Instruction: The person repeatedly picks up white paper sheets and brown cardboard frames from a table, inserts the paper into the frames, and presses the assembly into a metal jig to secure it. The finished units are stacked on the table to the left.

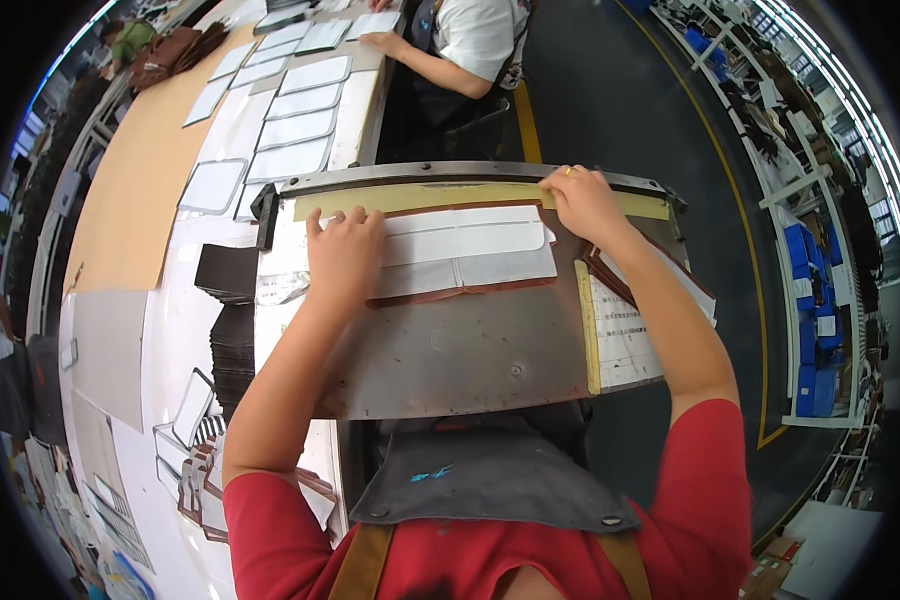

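A flat white panel with brown edges [460,235] lies on the grey metal plate [450,360] in front of me, apparently in layers with a slit across its upper part. My left hand [348,250] covers its left end, fingers curled down toward the far edge. At the panel's far right corner, my right hand [582,203] has thumb and fingers drawn together near the yellow strip [420,197]. Fingertips of both hands are partly hidden. Behind that strip runs a metal bar [425,177]. More brown-edged pieces [610,275] lie under my right forearm.
Stacks of dark pieces [232,345] stand left of the plate, with brown-edged pieces [205,480] nearer me. Rows of white panels [300,105] cover the far table. A co-worker's arm [435,70] rests there. Shelving with blue bins [815,310] stands at right.
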Demonstrator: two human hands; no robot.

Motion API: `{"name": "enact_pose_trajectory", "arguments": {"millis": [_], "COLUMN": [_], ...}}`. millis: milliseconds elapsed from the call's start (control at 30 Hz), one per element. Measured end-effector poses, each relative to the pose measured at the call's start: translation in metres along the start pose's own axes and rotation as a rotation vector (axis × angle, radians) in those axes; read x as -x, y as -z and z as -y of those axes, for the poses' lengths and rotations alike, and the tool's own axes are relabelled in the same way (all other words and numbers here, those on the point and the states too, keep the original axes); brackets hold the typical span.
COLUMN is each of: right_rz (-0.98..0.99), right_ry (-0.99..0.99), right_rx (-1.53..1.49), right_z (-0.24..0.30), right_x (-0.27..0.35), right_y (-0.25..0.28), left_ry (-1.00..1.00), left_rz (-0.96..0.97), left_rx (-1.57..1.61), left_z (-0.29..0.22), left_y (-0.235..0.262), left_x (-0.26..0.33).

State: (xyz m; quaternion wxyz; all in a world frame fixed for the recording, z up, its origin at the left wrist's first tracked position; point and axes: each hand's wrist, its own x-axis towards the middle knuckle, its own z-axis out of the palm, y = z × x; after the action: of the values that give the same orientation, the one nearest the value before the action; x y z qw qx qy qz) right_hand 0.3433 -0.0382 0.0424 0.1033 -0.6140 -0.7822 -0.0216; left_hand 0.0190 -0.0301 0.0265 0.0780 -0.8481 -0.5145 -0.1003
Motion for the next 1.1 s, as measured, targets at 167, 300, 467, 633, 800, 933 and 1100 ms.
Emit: {"name": "enact_pose_trajectory", "arguments": {"millis": [167,300,467,633,800,933,1100], "right_rz": [0.182,0.364,0.155,0.075,-0.031,-0.086,-0.233], "right_ry": [-0.023,-0.110,-0.127,-0.292,-0.258,-0.212,-0.198], "right_rx": [-0.575,-0.457,-0.646,-1.186,-1.279,-1.307,-1.097], "right_z": [0.001,0.008,0.006,0.028,0.050,0.070,0.104], "right_x": [-0.006,-0.007,0.009,0.012,0.020,0.026,0.033], "right_y": [-0.009,0.002,-0.010,0.014,0.037,0.042,0.050], "left_ry": [0.095,-0.005,0.022,0.248,0.196,-0.065,-0.363], "left_rz": [0.301,0.387,0.191,0.179,0.150,-0.256,-0.550], "left_rx": [0.425,0.441,1.014,1.252,1.165,0.562,0.668], "left_z": [0.028,0.038,0.040,0.043,0.045,0.020,-0.060], "left_y": [0.001,0.000,-0.012,-0.005,-0.004,0.007,0.072], "left_x": [-0.024,-0.032,-0.010,0.002,0.001,0.001,-0.012]}}
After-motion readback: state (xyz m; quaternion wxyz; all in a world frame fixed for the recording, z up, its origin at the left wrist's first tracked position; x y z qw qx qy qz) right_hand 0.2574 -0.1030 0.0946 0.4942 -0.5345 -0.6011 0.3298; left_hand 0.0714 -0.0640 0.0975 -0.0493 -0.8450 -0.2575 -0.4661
